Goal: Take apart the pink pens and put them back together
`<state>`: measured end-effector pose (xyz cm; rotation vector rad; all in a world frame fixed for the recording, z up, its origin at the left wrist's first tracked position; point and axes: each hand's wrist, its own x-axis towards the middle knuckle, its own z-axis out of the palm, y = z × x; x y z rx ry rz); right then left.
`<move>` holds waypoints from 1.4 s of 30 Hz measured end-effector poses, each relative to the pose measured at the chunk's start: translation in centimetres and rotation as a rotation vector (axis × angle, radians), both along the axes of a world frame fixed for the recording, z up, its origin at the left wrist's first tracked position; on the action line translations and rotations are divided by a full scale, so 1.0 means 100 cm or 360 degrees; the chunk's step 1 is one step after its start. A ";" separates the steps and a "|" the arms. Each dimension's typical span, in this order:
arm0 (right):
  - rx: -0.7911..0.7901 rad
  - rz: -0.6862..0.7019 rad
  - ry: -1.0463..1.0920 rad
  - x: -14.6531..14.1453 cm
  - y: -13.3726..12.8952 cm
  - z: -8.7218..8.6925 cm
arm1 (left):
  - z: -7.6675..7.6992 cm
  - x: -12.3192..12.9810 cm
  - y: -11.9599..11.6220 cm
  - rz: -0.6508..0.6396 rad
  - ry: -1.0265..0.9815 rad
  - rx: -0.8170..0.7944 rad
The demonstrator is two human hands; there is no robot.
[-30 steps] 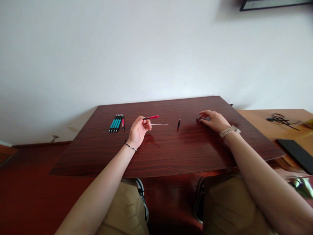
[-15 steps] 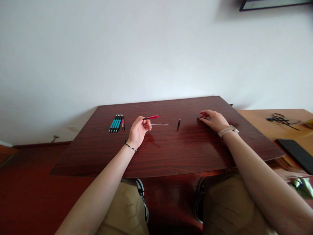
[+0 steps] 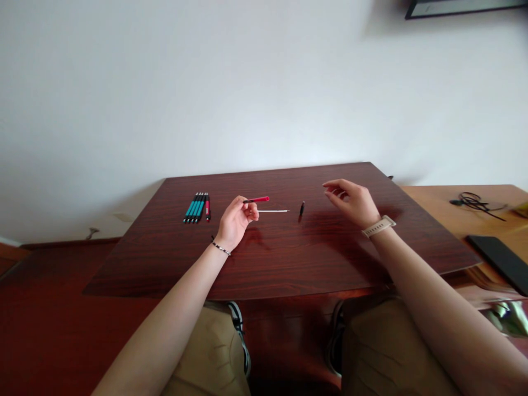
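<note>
Between the thumb and index finger of my left hand (image 3: 236,223) is a pink pen barrel (image 3: 259,199) with a dark section, pointing right. The same hand also grips a thin white refill (image 3: 274,211) lower down, its tip toward the right. To the right of the refill, a small black pen part (image 3: 302,209) rests on the table. My right hand (image 3: 350,202) is raised over the table's right part, thumb and index fingertips close together; anything between them is too small to make out.
Several teal pens (image 3: 194,208) and a pink and black pen (image 3: 207,208) lie in a row on the dark wooden table (image 3: 264,275). A lighter table (image 3: 433,198) at right holds a black cable (image 3: 474,202) and a flat black object (image 3: 497,261).
My right hand has lifted from the table and moved left. My left hand has shifted slightly right with the pink barrel and the refill.
</note>
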<state>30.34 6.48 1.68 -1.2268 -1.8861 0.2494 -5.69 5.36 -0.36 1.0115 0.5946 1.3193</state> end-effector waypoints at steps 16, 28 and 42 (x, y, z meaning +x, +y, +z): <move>-0.0138 0.0630 -0.0042 -0.081 -0.035 -0.010 | 0.005 0.003 -0.005 -0.0126 0.0004 -0.0002; -0.0394 0.0656 0.0751 -0.092 -0.037 -0.007 | -0.001 0.005 -0.008 -0.0303 0.0081 -0.0037; -0.0285 0.0701 0.0869 -0.108 -0.057 0.000 | -0.007 0.008 -0.010 -0.0520 0.0116 -0.0074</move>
